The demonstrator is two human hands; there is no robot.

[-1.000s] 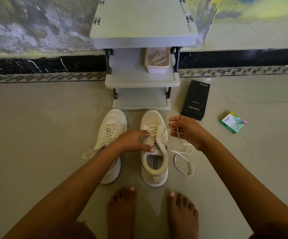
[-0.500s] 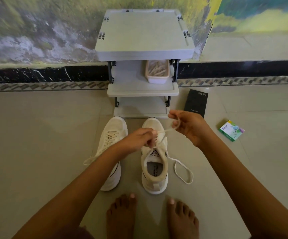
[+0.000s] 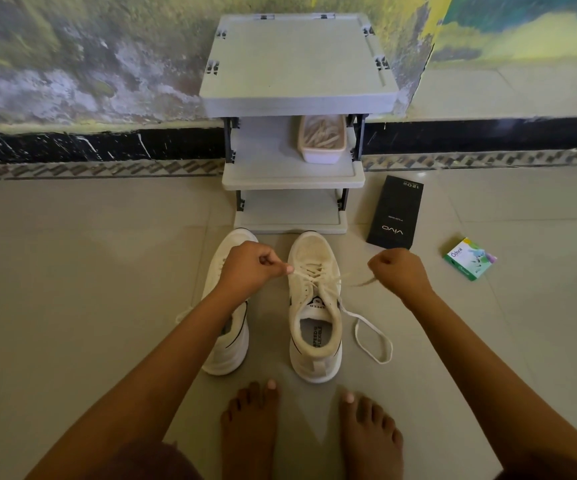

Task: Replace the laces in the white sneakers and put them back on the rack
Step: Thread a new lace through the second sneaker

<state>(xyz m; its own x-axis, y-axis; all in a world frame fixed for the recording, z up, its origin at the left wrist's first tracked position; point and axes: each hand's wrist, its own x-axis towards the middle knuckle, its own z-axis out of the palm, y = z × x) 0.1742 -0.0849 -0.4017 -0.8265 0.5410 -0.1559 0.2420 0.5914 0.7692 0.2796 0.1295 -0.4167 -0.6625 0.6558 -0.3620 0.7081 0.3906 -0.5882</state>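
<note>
While the sneaker (image 3: 314, 251) stands on the floor just in front of the rack (image 3: 294, 64), your left hand (image 3: 252, 268) and right hand (image 3: 399, 271) each pinch the lace (image 3: 318, 276), held wide apart, probably to draw its crossings snug.

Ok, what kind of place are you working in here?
Probably a home hallway or entryway: a small grey shoe rack stands against a weathered painted wall on a tiled floor, with a phone box lying beside it.
</note>
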